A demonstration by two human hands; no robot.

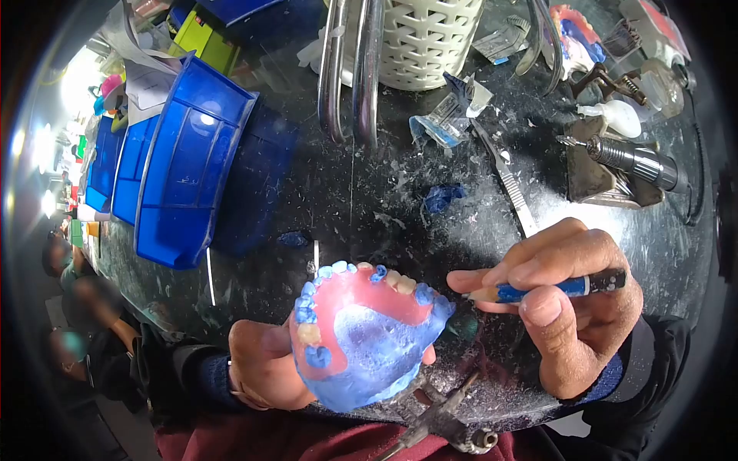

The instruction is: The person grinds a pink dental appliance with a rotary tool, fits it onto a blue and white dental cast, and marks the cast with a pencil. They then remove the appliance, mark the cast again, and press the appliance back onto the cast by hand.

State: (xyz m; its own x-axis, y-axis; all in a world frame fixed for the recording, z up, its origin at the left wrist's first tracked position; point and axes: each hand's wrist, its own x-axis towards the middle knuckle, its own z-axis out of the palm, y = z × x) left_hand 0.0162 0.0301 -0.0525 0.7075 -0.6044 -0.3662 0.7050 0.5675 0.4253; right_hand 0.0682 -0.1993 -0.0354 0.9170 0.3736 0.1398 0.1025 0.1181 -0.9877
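Observation:
My left hand [269, 361] grips a blue dental cast [377, 346] from its left side, near the front of the bench. Pink denture base material [342, 296] and several white teeth lie along the arch of this cast. Between the thumb and fingers of my right hand [573, 307] is a blue pencil [557, 290], its sharpened tip pointing left at the cast. A small gap separates the tip from the cast's right edge. Part of my left hand is hidden behind the cast. Below the cast, a metal tool with several arms [442, 422] rests at the bench edge.
Blue plastic bins [192, 161] stand at the left. A white woven basket [427, 38] sits at the back. To the right are a metal scalpel handle [507, 177], a rotary handpiece [630, 160] on a rest and another dental cast [573, 42]. People sit far left.

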